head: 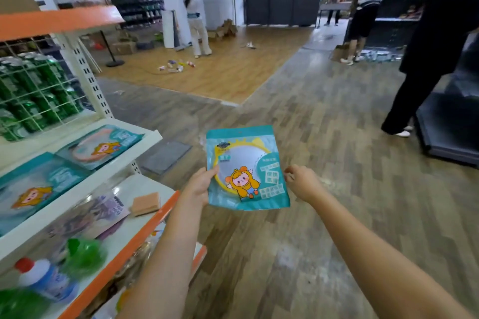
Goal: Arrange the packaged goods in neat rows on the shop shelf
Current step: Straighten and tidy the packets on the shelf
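Print shows on several things, but none of it can be read. The teal pouch (247, 168) carries a small dark logo near its top left corner, a little teal tag below it, and white boxes of characters toward its right edge and bottom right corner, all too blurred. The purple packet (114, 211) lying near the shelf's (166, 204) front edge bears lettering, equally illegible.

You're looking at a teal pouch (247, 168) showing an orange-hooded cartoon figure and yellow ring; matching teal pouches (99, 146) are lying on a white, orange-edged shelf (145, 217) beside green cans (33, 93).

Both forearms and hands (199, 186) are bare, sleeveless.
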A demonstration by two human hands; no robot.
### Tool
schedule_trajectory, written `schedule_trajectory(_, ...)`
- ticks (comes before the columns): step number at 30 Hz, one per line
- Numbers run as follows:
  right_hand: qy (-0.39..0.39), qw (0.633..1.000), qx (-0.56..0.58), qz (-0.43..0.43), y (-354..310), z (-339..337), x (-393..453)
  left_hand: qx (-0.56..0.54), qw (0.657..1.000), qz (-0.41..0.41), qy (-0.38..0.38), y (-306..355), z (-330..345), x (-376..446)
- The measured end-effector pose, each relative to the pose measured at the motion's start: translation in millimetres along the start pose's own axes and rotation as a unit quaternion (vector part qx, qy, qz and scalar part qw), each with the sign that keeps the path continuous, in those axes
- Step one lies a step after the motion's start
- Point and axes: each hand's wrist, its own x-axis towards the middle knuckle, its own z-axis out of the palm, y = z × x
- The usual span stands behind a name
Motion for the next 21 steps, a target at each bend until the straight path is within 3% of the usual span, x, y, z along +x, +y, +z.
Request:
schedule_trajectory(5, -0.012, 0.999, 0.029, -0.027, -25, 14, 50, -0.019, 0.999, 0.027, 0.024, 21, -21, 27)
schedule_trajectory(11, -0.079, 0.994, 0.039, -0.063, -53, 43, 97, -0.049, 0.995, 0.028, 0.087, 29, -49, 46)
schedule_trajectory(21, -0.133, 0.971, 0.018, -0.197, -115, 44, 205, -0.111, 0.972, 0.069, 0.196, 65, -62, 73)
